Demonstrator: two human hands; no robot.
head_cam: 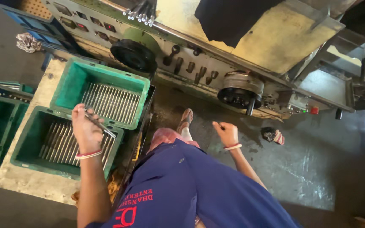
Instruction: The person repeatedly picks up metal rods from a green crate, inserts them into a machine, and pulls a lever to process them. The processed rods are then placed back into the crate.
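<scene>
Blue shirt cloth (191, 185) fills the bottom of the view, closest to the camera, with the person's foot in a sandal (186, 119) on the wet floor (300, 164) beyond it. Across the top runs a long machine (216, 55) with two round dark wheels and a row of levers. At the left a worn table (30, 181) carries two green crates. The far crate (102, 90) holds a neat, full row of metal rods across its bottom; the near crate (43, 141) holds a looser, thinner layer, so by the look of it one crate is well stocked and the other only partly. Over the near crate the left hand (86, 131) is closed around a few metal rods (101, 124), their ends pointing towards the far crate. The right hand (226, 133) hangs loosely curled over the floor, holding nothing.
</scene>
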